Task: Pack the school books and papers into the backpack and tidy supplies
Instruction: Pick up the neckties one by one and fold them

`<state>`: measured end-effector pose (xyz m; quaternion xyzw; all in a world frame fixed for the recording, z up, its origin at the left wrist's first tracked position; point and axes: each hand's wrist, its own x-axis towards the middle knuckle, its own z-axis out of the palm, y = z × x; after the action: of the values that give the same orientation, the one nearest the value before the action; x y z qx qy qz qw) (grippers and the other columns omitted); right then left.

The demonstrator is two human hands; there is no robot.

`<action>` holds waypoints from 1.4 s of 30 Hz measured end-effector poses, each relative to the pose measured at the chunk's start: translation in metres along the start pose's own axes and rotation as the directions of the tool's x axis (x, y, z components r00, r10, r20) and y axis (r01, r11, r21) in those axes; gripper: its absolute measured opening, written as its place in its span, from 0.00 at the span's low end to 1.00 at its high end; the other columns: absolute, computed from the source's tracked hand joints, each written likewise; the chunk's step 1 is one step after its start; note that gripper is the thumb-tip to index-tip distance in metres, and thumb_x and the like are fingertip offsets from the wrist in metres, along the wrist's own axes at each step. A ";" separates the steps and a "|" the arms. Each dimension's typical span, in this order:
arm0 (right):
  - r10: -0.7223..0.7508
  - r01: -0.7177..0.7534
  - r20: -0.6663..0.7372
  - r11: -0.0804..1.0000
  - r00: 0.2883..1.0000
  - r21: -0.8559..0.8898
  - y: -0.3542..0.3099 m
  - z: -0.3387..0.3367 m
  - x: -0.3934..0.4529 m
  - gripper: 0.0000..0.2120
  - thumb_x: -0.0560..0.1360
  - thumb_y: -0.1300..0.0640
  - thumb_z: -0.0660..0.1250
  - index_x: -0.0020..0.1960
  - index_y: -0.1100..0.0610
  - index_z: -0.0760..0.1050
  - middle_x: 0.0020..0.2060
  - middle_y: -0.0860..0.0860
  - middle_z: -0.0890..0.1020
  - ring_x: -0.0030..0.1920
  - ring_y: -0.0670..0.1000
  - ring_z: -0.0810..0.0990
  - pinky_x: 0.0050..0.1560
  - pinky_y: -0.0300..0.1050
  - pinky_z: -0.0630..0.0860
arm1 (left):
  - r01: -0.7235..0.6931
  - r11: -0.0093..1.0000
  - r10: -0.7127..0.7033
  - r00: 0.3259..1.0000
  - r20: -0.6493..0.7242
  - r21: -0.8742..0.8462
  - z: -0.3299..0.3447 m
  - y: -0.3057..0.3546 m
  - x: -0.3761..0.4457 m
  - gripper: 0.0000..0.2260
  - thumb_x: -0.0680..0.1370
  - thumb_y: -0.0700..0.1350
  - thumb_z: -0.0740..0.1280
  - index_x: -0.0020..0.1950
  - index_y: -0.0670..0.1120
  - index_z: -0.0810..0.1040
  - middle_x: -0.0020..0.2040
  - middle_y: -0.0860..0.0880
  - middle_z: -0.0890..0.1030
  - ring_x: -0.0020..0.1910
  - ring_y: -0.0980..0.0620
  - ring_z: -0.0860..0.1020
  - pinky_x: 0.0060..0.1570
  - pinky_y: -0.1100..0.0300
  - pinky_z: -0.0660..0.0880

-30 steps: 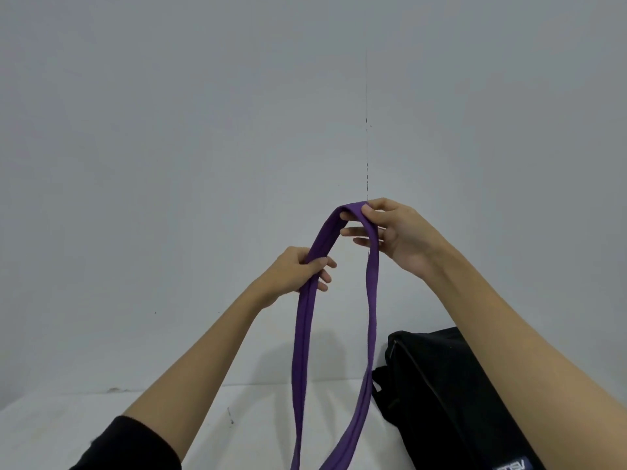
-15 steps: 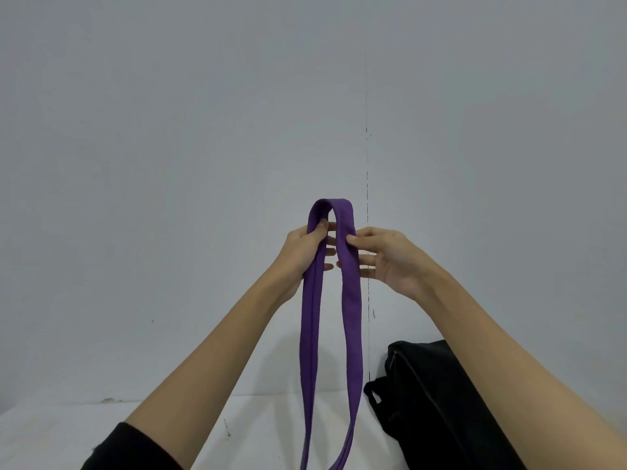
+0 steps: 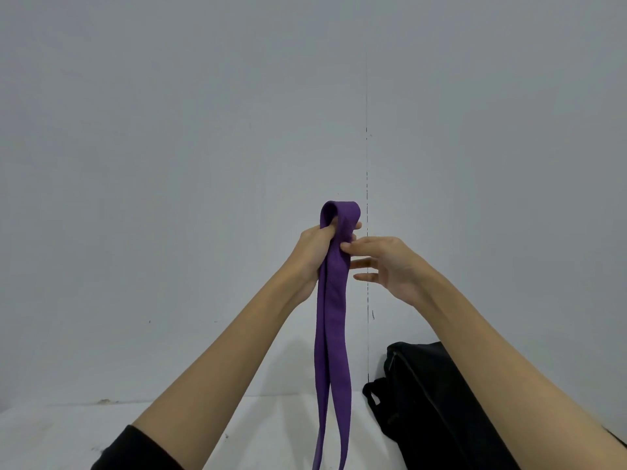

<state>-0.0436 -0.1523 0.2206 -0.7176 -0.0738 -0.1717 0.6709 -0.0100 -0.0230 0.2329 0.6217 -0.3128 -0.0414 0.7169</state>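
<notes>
A long purple fabric strap point(image 3: 330, 334) hangs doubled over in the air in front of me, its fold at the top and both lengths running down out of view. My left hand point(image 3: 314, 252) grips both lengths together just below the fold. My right hand point(image 3: 383, 264) is beside it, thumb tip touching the strap's right edge, fingers spread and straight. A black backpack point(image 3: 427, 401) stands on the white table point(image 3: 68, 435) at the lower right, partly behind my right forearm.
A plain grey wall fills most of the view, with a thin vertical seam point(image 3: 367, 164) just right of the strap. The table's back edge meets the wall low in the frame.
The two lengths of the strap, spread apart a second ago, are now pressed together. My left hand rose and closed round both; my right hand let go of the fold and dropped beside it.
</notes>
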 end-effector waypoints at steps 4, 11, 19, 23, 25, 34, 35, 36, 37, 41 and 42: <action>0.038 -0.036 0.026 0.996 0.999 -0.081 0.008 0.006 -0.001 0.07 0.72 0.58 0.72 0.38 0.58 0.76 0.39 0.51 0.82 0.39 0.50 0.80 0.46 0.43 0.75 | -0.036 0.998 0.031 0.994 -0.107 -0.045 0.008 0.008 0.001 0.08 0.78 0.41 0.60 0.42 0.44 0.77 0.35 0.50 0.78 0.33 0.54 0.74 0.33 0.64 0.70; 0.043 -0.041 0.133 0.999 0.990 -0.022 0.014 0.008 -0.002 0.05 0.72 0.55 0.71 0.44 0.57 0.77 0.41 0.51 0.82 0.40 0.51 0.80 0.55 0.50 0.75 | 0.018 0.980 -0.031 0.998 -0.062 -0.199 0.011 0.016 0.004 0.07 0.78 0.39 0.58 0.42 0.44 0.74 0.25 0.52 0.69 0.23 0.56 0.67 0.28 0.63 0.64; -0.126 0.134 -0.061 0.977 0.990 0.164 -0.016 0.004 0.001 0.05 0.74 0.59 0.69 0.41 0.60 0.77 0.35 0.53 0.81 0.35 0.51 0.80 0.39 0.40 0.79 | 0.054 0.989 -0.032 0.987 0.156 -0.136 0.000 -0.007 -0.002 0.25 0.80 0.62 0.50 0.60 0.47 0.77 0.56 0.46 0.81 0.55 0.46 0.79 0.60 0.51 0.72; -0.180 0.209 -0.222 0.971 0.958 0.114 -0.027 0.006 0.010 0.06 0.73 0.61 0.71 0.39 0.61 0.77 0.34 0.53 0.80 0.33 0.50 0.78 0.36 0.38 0.78 | 0.096 0.993 -0.111 0.957 0.266 0.068 0.004 -0.028 -0.017 0.15 0.81 0.54 0.57 0.63 0.47 0.72 0.54 0.48 0.82 0.46 0.48 0.83 0.51 0.54 0.77; -0.235 0.241 -0.268 0.970 0.934 -0.012 -0.027 0.005 0.014 0.07 0.73 0.58 0.71 0.38 0.60 0.78 0.34 0.52 0.80 0.34 0.48 0.79 0.40 0.39 0.76 | 0.101 0.992 -0.114 0.970 0.216 0.073 0.003 -0.031 -0.018 0.10 0.82 0.45 0.57 0.58 0.42 0.74 0.43 0.48 0.82 0.35 0.52 0.81 0.41 0.59 0.80; 0.060 -0.031 0.302 0.994 0.951 -0.101 0.030 0.002 -0.005 0.28 0.68 0.34 0.66 0.46 0.60 0.78 0.41 0.55 0.81 0.42 0.52 0.79 0.52 0.50 0.74 | -0.003 0.957 -0.002 1.000 -0.017 -0.291 -0.010 -0.003 0.004 0.11 0.83 0.41 0.54 0.47 0.41 0.73 0.27 0.50 0.71 0.22 0.55 0.70 0.25 0.64 0.71; 0.071 -0.018 0.342 0.988 0.937 -0.156 0.036 0.004 -0.008 0.24 0.69 0.39 0.69 0.47 0.61 0.79 0.42 0.55 0.82 0.43 0.52 0.79 0.53 0.51 0.75 | -0.007 0.954 -0.009 0.999 -0.052 -0.301 -0.014 0.000 0.006 0.11 0.83 0.41 0.54 0.47 0.41 0.73 0.29 0.49 0.71 0.22 0.55 0.70 0.25 0.64 0.71; 0.082 0.002 0.363 0.975 0.928 -0.223 0.042 0.007 -0.010 0.19 0.71 0.46 0.71 0.48 0.63 0.80 0.43 0.56 0.82 0.44 0.53 0.79 0.54 0.52 0.75 | -0.006 0.954 -0.022 0.996 -0.088 -0.299 -0.018 0.001 0.008 0.10 0.83 0.41 0.55 0.47 0.41 0.74 0.30 0.49 0.71 0.23 0.55 0.71 0.25 0.63 0.72; 0.085 0.022 0.362 0.959 0.928 -0.282 0.045 0.009 -0.012 0.16 0.73 0.52 0.71 0.49 0.65 0.80 0.44 0.58 0.82 0.44 0.54 0.79 0.55 0.52 0.75 | 0.001 0.956 -0.038 0.992 -0.119 -0.295 -0.022 0.000 0.010 0.10 0.83 0.42 0.55 0.47 0.41 0.74 0.31 0.48 0.72 0.24 0.54 0.72 0.26 0.63 0.73; 0.012 0.074 0.270 0.949 0.963 -0.306 0.042 0.018 -0.011 0.11 0.76 0.58 0.68 0.52 0.67 0.78 0.43 0.59 0.82 0.41 0.53 0.80 0.46 0.45 0.79 | 0.071 0.959 -0.105 0.988 -0.112 -0.275 -0.037 -0.015 0.006 0.10 0.81 0.48 0.60 0.50 0.42 0.75 0.36 0.47 0.81 0.33 0.52 0.80 0.38 0.58 0.78; -0.010 0.078 0.239 0.957 0.971 -0.278 0.038 0.020 -0.010 0.09 0.76 0.58 0.67 0.50 0.64 0.76 0.43 0.58 0.82 0.40 0.52 0.81 0.44 0.43 0.78 | 0.095 0.961 -0.118 0.990 -0.074 -0.260 -0.040 -0.020 0.004 0.12 0.80 0.50 0.61 0.52 0.43 0.75 0.39 0.46 0.83 0.38 0.50 0.81 0.43 0.56 0.79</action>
<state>-0.0375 -0.1350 0.1805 -0.8203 -0.1432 -0.1094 0.5428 0.0200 0.0057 0.2147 0.5411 -0.2387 -0.0925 0.8010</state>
